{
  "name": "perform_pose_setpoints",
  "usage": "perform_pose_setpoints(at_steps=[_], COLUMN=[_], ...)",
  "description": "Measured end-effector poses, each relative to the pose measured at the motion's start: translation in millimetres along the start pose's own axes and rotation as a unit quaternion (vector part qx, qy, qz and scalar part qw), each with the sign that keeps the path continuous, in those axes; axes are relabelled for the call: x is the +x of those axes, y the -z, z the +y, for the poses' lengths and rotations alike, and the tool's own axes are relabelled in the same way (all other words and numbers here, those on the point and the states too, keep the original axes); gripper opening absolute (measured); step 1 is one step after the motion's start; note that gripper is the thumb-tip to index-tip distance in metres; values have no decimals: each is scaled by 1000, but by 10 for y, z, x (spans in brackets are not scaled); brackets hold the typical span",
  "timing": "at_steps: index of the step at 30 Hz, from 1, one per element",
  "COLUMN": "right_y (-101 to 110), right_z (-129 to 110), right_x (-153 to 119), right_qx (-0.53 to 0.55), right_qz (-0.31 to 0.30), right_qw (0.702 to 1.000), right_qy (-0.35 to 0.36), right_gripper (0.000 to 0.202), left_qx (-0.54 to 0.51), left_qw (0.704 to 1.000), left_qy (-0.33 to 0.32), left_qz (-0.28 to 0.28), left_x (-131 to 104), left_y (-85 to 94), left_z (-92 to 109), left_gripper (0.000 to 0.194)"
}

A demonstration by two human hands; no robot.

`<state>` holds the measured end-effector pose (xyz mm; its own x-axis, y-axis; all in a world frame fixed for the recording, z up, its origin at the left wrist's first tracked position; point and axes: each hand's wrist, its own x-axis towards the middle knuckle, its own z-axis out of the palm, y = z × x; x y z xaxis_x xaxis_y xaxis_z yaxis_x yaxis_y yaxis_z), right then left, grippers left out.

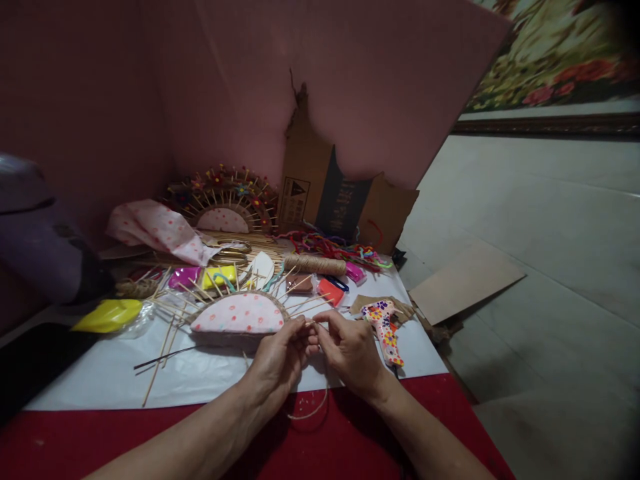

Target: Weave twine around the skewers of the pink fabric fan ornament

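My left hand (287, 357) and my right hand (350, 343) meet at the right end of a half-circle piece (237, 313) covered in pink dotted cloth. Thin wooden sticks (313, 307) fan out from its curved, twine-wrapped edge. Both hands are closed, thumbs and fingertips pinching a thin strand of twine (313, 415) that droops in a loop below them. Fingers hide the exact spot where the twine meets the piece. Just beyond my right hand lies a flower-patterned glue gun (386, 333).
A twine roll (315, 265), coloured pipe cleaners (345, 250), clay packets (220, 277) and scissors (233, 250) lie behind. Torn cardboard (325, 187) leans on the pink backboard beside a finished-looking stick fan (225, 200). Loose sticks (163, 353) lie left; a cardboard sheet (470, 283) sits right.
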<state>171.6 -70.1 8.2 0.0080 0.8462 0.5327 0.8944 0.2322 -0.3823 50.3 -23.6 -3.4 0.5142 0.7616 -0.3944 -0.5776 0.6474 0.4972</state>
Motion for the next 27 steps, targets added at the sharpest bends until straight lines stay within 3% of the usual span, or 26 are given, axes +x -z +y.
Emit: perform_pose_setpoints(at_steps=[10,27], right_y=[47,31], right_z=[1,16], right_x=[7,4], right_qx=[-4,-23], right_qz=[-9,-24], right_qw=[999,997], right_qy=[49,63], right_gripper=[14,12], left_qx=[-3,-15], left_qw=[1000,1000], left_qy=[-5,1], left_qz=[-5,5], left_x=[22,-3], left_y=[29,1], left_z=[-20,-21], left_gripper=[27,30])
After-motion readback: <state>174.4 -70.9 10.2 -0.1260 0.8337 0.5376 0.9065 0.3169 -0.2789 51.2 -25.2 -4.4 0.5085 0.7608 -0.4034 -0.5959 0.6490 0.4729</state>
